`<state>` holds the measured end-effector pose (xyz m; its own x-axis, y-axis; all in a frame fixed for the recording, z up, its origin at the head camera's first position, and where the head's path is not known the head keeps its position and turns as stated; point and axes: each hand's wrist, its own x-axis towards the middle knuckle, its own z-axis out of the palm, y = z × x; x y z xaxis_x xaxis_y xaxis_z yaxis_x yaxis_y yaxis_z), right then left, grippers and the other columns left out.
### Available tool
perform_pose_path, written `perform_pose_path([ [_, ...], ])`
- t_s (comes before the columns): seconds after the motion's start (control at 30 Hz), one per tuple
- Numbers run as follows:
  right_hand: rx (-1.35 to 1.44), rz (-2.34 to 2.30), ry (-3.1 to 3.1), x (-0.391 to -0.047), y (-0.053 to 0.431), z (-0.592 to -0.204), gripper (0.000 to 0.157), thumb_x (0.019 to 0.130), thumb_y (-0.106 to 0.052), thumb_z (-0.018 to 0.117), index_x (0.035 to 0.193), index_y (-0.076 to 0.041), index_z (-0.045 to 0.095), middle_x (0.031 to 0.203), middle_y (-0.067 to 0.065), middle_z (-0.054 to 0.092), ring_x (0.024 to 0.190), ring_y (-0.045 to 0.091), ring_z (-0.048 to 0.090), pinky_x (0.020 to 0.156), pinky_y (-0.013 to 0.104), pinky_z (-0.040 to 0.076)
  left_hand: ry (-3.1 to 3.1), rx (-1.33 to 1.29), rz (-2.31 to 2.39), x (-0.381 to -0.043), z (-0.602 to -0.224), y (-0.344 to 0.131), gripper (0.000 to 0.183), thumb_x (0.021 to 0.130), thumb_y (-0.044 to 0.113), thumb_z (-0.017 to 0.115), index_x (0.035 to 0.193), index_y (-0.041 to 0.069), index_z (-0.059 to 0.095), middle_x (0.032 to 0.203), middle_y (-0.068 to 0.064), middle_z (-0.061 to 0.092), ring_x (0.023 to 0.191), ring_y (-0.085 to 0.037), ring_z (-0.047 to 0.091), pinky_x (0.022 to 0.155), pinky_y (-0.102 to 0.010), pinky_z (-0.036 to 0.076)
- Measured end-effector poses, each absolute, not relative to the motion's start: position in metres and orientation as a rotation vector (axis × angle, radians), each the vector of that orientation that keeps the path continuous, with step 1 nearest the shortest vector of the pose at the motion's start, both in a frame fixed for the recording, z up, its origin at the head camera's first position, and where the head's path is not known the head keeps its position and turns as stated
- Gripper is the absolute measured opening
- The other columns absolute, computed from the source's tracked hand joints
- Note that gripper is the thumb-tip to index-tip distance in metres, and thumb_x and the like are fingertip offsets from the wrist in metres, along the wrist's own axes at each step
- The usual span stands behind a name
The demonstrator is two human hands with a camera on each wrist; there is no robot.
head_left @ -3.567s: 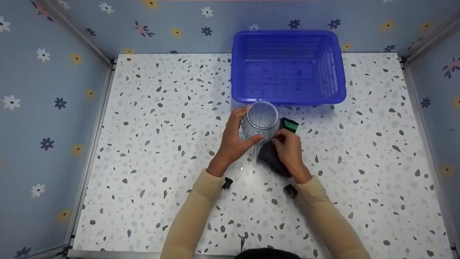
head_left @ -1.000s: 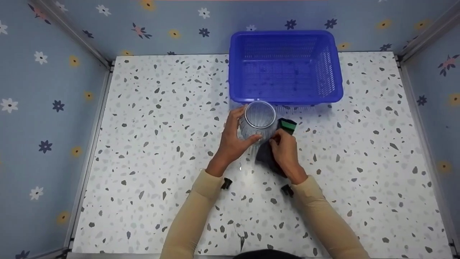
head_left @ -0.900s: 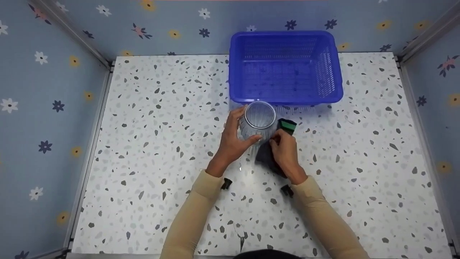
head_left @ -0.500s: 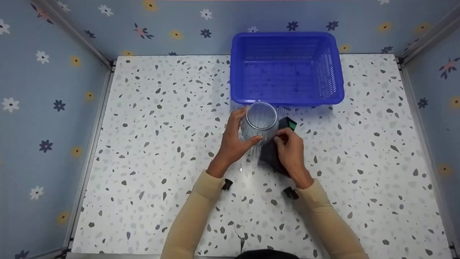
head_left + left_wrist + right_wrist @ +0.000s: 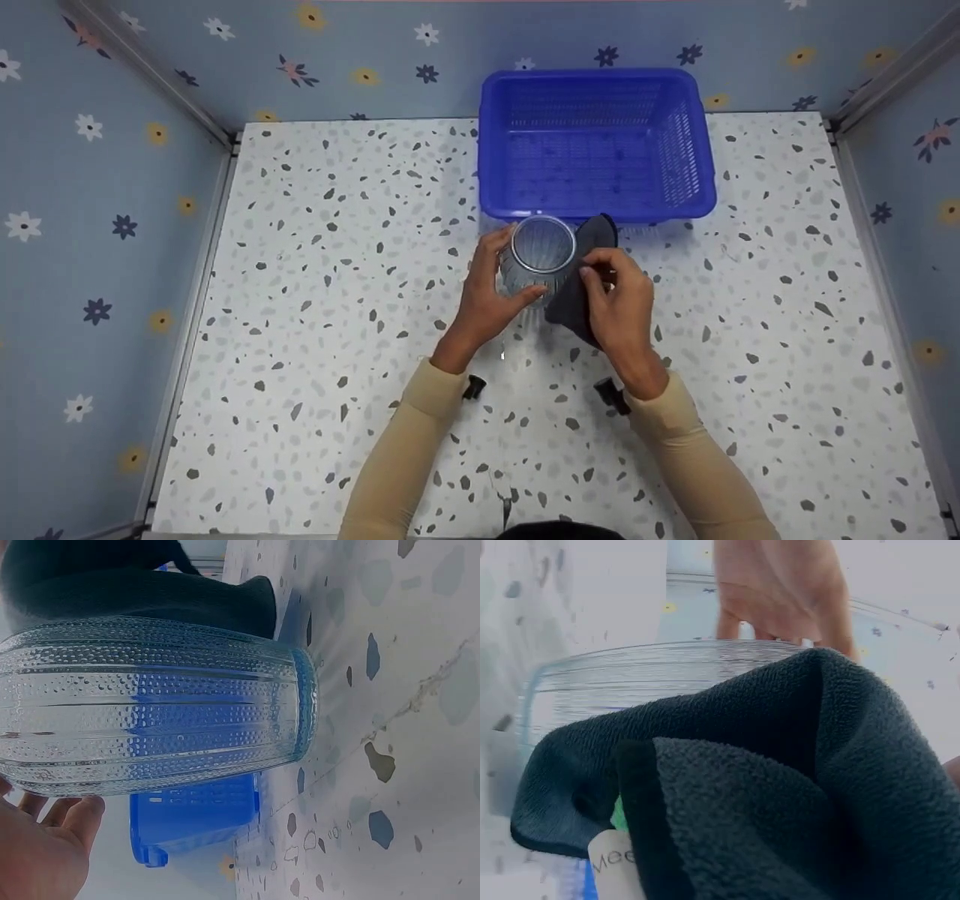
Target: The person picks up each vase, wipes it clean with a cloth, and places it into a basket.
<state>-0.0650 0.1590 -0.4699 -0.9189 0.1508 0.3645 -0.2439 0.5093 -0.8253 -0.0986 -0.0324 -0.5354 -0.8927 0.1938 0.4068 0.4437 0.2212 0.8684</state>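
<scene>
A clear ribbed glass jar (image 5: pixel 544 247) stands mouth up, with droplets on its wall in the left wrist view. My left hand (image 5: pixel 487 296) grips it from the left side, thumb across the front. Against its right side lies a dark grey cloth (image 5: pixel 571 304). My right hand (image 5: pixel 622 307) pinches this cloth between thumb and fingers, right at the jar. In the right wrist view the folded cloth (image 5: pixel 727 709) covers much of the jar (image 5: pixel 660 667), and a white label (image 5: pixel 613 862) with printing and a bit of green shows at its edge.
Behind the jar stands a blue plastic basket (image 5: pixel 596 210) with perforated walls, close to the back wall panel (image 5: pixel 360 45). The speckled white table (image 5: pixel 330 300) is bordered by flowered panels on the left, back and right. Small black mounts sit at both wrists.
My right hand has shifted right and away from me, and the cloth's upper end has risen beside the jar, its green patch no longer showing. The left hand and jar stay put.
</scene>
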Motion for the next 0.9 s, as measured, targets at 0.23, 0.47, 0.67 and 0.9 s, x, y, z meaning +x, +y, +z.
perform_pose_path([
  [0.23, 0.115, 1.349, -2.344, -0.066, 0.154, -0.461, 0.006, 0.095, 0.007, 0.073, 0.1, 0.005, 0.072, 0.098, 0.017, 0.073, 0.088, 0.029, 0.075, 0.079, 0.029, 0.061, -2.277, -0.604, -1.738, -0.099, -0.535, -0.033, 0.083, 0.087, 0.024, 0.089, 0.151, 0.0, 0.042, 0.158, -0.018, 0.044, 0.147, -0.029, 0.043, 0.115, -0.04, 0.047],
  [0.47, 0.161, 1.426, -2.335, -0.066, 0.159, -0.461, 0.01, 0.092, 0.009, 0.075, 0.101, 0.007, 0.074, 0.099, 0.018, 0.072, 0.091, 0.031, 0.075, 0.082, 0.018, 0.06, -2.291, -0.596, -1.721, -0.1, -0.534, -0.034, 0.084, 0.086, 0.021, 0.09, 0.151, 0.0, 0.042, 0.158, -0.017, 0.044, 0.148, -0.027, 0.042, 0.117, -0.039, 0.045],
  [0.67, 0.158, 1.413, -2.356, -0.066, 0.16, -0.463, 0.011, 0.09, 0.013, 0.076, 0.1, 0.008, 0.073, 0.099, 0.019, 0.072, 0.093, 0.03, 0.075, 0.082, 0.027, 0.063, -2.276, -0.606, -1.722, -0.1, -0.534, -0.033, 0.084, 0.085, 0.018, 0.091, 0.151, 0.001, 0.042, 0.158, -0.018, 0.044, 0.148, -0.028, 0.042, 0.12, -0.038, 0.042],
  [0.9, 0.102, 1.387, -2.382, -0.061, 0.162, -0.476, 0.013, 0.087, 0.015, 0.077, 0.098, 0.009, 0.072, 0.097, 0.019, 0.073, 0.091, 0.029, 0.073, 0.079, 0.015, 0.058, -2.276, -0.605, -1.719, -0.098, -0.534, -0.032, 0.081, 0.085, 0.018, 0.09, 0.149, 0.0, 0.043, 0.157, -0.02, 0.044, 0.148, -0.033, 0.042, 0.12, -0.04, 0.041],
])
